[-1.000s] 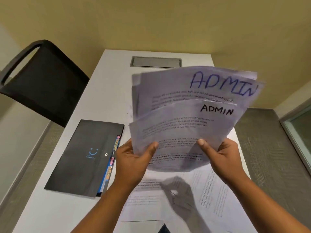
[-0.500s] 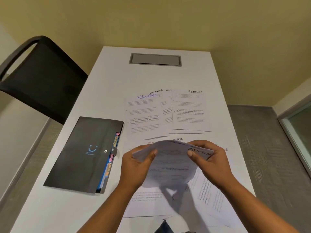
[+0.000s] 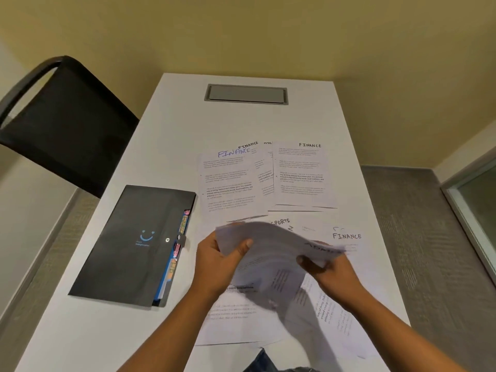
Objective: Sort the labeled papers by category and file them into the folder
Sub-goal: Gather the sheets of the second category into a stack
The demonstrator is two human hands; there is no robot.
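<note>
While the left hand [image 3: 217, 261] and right hand [image 3: 335, 272] each have a clamped grip on the ADMIN stack [image 3: 271, 253], filing it is the likely step; next, open the folder [image 3: 128, 245].

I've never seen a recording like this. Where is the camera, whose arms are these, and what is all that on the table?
There is no robot here: these are a person's own two bare hands. The single picture comes from a wide-angle camera worn on the person's head. It looks forward and down, so the arms come in from the bottom edge. The left hand and the right hand together hold a stack of papers above the white table. The handwritten label on the stack is too blurred to read with certainty. Several FINANCE sheets lie on the table, along with a partly covered sheet whose label ends in PORTS. To the left lies a black folder with coloured tabs showing along its right edge. A black chair stands at the table's left side.
</note>
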